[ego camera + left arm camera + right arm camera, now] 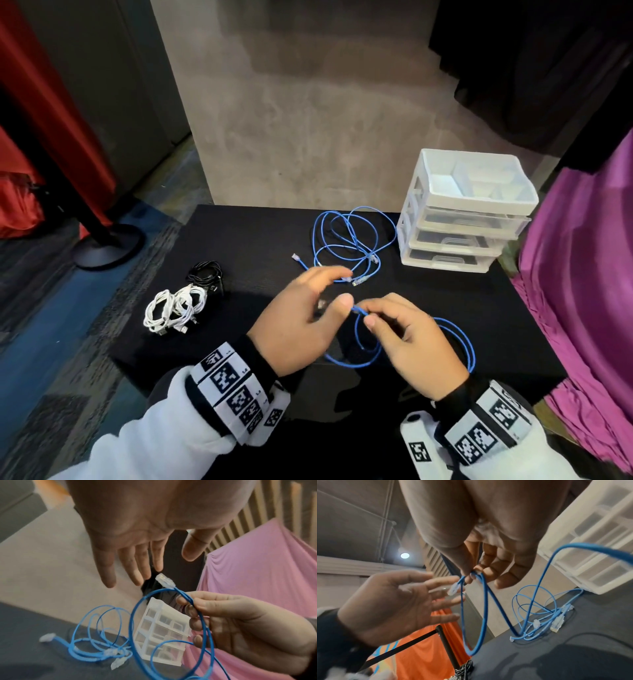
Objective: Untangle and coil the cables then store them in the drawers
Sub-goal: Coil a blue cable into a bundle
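Over the black table (260, 240), my right hand (368, 317) pinches a blue network cable (457, 342) just behind its clear plug (165, 581). The cable hangs from the pinch in loops (479, 615). My left hand (339, 287) hovers beside the plug with straight, spread fingers (135, 566) and holds nothing. A tangle of more blue cables (352, 240) lies farther back on the table, close to the white plastic drawer unit (469, 212) at the right. All of its drawers are closed.
Coiled white cables (174, 308) and a coiled black cable (205, 274) lie at the table's left. Purple cloth (582, 274) hangs along the right edge. A black stand base (106, 246) and red cloth are on the floor to the left.
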A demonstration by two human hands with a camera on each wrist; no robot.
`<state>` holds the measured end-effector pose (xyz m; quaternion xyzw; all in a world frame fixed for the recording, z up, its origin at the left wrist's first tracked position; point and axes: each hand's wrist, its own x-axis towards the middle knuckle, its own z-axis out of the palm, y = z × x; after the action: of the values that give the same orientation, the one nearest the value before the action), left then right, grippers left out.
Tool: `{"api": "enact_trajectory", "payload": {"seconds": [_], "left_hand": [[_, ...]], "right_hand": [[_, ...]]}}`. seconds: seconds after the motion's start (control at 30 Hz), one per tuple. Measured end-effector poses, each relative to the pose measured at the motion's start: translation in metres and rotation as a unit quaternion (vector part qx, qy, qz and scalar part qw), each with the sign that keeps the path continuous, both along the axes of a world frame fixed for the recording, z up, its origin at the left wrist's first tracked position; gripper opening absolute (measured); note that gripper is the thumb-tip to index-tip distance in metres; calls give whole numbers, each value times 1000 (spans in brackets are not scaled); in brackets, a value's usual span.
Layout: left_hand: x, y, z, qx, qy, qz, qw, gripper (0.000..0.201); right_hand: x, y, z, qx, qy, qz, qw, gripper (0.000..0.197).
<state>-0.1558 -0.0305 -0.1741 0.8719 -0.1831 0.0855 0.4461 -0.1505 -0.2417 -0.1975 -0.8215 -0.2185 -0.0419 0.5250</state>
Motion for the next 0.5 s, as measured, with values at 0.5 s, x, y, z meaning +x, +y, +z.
{"api": "enact_trajectory", "payload": {"seconds": [0.5], "left_hand": [[6,27,-1,31,163,-21,986,34]], "right_hand": [[11,-35,3,-52,166,114,978,14]]}}
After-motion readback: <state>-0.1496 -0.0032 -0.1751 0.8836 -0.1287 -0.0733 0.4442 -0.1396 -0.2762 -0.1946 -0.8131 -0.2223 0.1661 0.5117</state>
